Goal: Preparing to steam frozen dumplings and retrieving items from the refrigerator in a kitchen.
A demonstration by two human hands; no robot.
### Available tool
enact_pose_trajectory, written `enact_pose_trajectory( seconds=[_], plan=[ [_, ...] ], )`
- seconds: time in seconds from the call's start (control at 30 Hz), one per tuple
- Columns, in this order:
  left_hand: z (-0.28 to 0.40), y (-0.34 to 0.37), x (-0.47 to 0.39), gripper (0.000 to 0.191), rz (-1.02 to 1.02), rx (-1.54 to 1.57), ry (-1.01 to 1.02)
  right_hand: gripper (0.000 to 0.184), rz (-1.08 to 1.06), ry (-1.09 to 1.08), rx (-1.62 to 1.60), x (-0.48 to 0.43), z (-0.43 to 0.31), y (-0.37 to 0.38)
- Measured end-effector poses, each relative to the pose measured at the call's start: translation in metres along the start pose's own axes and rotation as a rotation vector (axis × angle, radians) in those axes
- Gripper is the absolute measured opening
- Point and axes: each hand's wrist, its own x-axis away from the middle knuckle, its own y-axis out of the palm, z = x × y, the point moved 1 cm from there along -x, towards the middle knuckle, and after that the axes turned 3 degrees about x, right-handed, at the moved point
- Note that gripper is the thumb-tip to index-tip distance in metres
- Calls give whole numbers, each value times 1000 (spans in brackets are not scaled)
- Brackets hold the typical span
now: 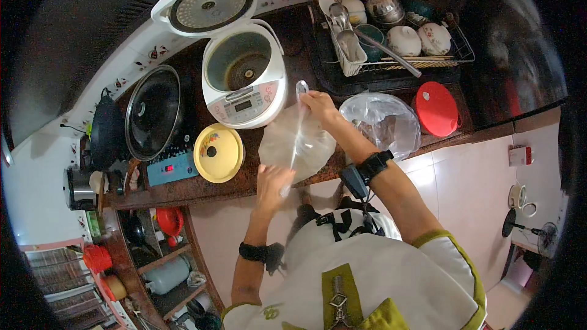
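Observation:
A clear plastic bag [302, 146] with pale contents bulges on the dark countertop in front of the rice cooker. Its top edge is stretched taut between both hands. My left hand [273, 185] grips the near end of that edge, by the counter's front. At the far end, my right hand [318, 104] pinches the other corner. The white rice cooker [266, 110] stands with its lid [208, 4] raised, and its pot looks stained at the bottom. Right of the bag is a second clear plastic bag [383, 121], open at the top. Its contents are hard to make out.
A yellow lid [219, 152] lies left of the bag, beside a blue induction cooker [172, 168] with a glass-lidded pan [154, 112]. A wire dish rack [465, 50] holds bowls and utensils at the back right. The red lid [436, 109] lies near the right edge.

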Motion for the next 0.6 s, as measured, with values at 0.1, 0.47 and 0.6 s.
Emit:
enact_pose_trajectory(
  seconds=[0.1,0.47,0.6],
  plan=[
    [-4,11,13,19,36,78,-21,28,96,19,209,-8,4,1],
    [-5,34,-4,23,356,881,-501,35,-61,-335,121,51,-13,-16],
    [-21,68,-5,30,363,1253,-626,42,-76,-254,161,54,21,-14]
  ],
)
